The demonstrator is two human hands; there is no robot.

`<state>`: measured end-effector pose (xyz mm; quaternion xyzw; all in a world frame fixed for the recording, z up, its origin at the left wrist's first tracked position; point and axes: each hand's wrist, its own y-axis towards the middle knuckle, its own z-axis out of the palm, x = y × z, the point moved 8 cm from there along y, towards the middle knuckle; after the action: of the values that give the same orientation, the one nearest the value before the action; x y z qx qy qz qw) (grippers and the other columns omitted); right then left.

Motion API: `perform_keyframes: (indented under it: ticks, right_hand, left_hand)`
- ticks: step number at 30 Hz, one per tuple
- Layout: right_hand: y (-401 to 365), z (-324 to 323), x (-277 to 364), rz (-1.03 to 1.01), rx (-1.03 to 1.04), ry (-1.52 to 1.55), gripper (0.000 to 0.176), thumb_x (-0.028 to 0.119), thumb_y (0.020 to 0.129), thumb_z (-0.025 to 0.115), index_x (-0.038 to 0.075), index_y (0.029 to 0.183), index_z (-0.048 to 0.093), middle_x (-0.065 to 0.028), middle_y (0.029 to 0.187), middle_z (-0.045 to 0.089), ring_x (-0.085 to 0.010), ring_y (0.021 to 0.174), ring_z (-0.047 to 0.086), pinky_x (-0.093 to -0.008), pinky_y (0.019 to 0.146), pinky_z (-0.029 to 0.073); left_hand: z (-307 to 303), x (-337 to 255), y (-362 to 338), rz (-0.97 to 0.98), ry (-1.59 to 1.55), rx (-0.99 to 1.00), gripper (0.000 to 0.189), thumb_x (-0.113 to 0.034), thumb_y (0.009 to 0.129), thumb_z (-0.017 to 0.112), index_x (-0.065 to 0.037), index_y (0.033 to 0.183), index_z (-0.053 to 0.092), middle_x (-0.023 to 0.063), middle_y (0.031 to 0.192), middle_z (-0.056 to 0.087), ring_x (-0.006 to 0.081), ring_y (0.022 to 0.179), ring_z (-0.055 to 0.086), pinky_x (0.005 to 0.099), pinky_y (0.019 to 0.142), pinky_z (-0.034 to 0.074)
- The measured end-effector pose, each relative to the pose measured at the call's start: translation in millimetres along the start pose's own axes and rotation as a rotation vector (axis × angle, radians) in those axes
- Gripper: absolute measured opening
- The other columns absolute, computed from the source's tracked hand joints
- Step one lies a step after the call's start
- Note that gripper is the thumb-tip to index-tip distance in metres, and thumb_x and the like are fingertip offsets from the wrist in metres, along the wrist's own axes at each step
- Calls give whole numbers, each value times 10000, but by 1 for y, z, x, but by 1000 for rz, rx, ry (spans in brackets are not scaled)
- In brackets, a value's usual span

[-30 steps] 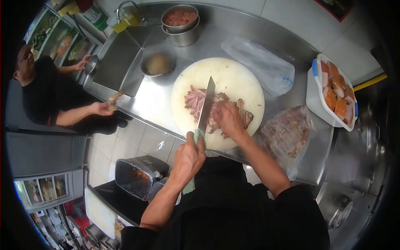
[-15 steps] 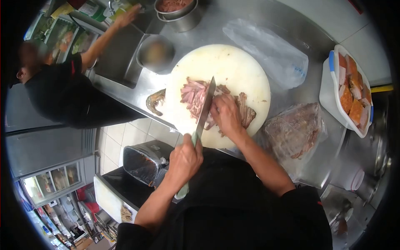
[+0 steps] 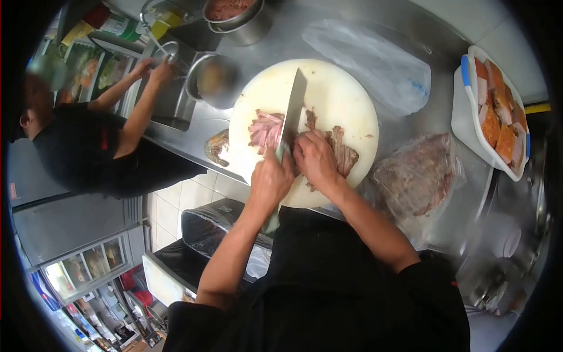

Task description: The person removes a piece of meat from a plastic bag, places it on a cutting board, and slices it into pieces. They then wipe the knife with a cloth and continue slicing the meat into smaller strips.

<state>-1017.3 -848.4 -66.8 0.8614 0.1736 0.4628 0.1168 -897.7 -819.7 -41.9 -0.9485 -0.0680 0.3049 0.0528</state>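
My left hand [image 3: 272, 179] is wrapped round the pale green handle of a broad kitchen knife [image 3: 297, 97]. Its blade points away from me over a round white cutting board [image 3: 352, 88]. Thin pinkish meat slices [image 3: 265, 128] lie in a pile left of the blade. My right hand [image 3: 316, 155] is closed, its fingertips curled down on the meat just right of the blade; they partly hide what they hold. Darker cooked meat pieces [image 3: 345, 154] lie beside that hand, with a small scrap [image 3: 311, 119] above it.
A clear plastic bag [image 3: 375, 64] lies behind the board, and a bag of meat [image 3: 413, 176] to its right. A white tub [image 3: 463, 132] holds crisp-skinned meat pieces. Metal bowls [image 3: 249, 35] stand at the back. A co-worker [image 3: 82, 146] reaches into the sink [image 3: 176, 111]; a bin [image 3: 205, 223] is below.
The knife has swung more upright, its blade higher and farther from me, and my left hand has moved up and right. My right hand has barely shifted. The co-worker's hands have come together at the tap.
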Motion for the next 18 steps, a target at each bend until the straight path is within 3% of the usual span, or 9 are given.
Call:
perform_keyframes:
  ticks: [3,5,7,9,11,14,18]
  right_hand:
    - [-1,0,0,-30,-38,9,158,-86,693,621,-28,840,637,-163,849,611,-354,866,582,-418,765,503]
    - [0,5,-4,35,60,-42,112,-29,734,623,-24,843,649,-168,922,634,-336,960,587,-401,844,503]
    - [5,-5,-2,49,67,-5,131,-52,734,615,-21,857,650,-163,894,631,-349,918,595,-416,811,505]
    - [5,-12,0,84,83,38,154,-74,734,607,-18,871,652,-159,867,627,-361,876,603,-431,779,508]
    - [2,-21,5,40,22,-9,139,-48,759,613,-10,884,661,-143,886,643,-356,863,620,-425,782,517]
    - [-6,-15,0,11,-62,-7,139,-26,765,628,-7,896,669,-136,907,651,-346,870,624,-416,776,526]
    - [-6,-11,-3,31,-29,-11,146,-11,760,644,-6,904,673,-140,910,650,-345,883,618,-409,769,531]
  left_hand:
    - [-5,-13,38,120,-10,-108,279,-183,940,552,96,948,551,371,724,591,518,704,615,547,618,496]
    - [-8,-13,48,151,-17,-83,300,-202,945,535,96,937,573,375,770,603,510,726,624,537,630,502]
    - [-31,-27,40,109,19,-22,337,-222,950,517,111,943,572,371,776,609,525,744,619,536,662,502]
    - [-38,-23,12,-245,10,266,351,-235,955,505,110,947,569,387,785,601,549,781,605,550,694,500]
    - [-45,-22,-15,-272,22,284,350,-243,953,521,103,929,562,405,786,591,569,793,590,577,716,494]
    - [-49,-27,-46,-181,219,259,374,-259,951,525,114,933,529,391,742,598,540,744,627,575,728,505]
    - [-21,-6,-68,-123,185,164,280,-210,934,561,56,961,480,385,714,591,558,697,599,608,656,489]
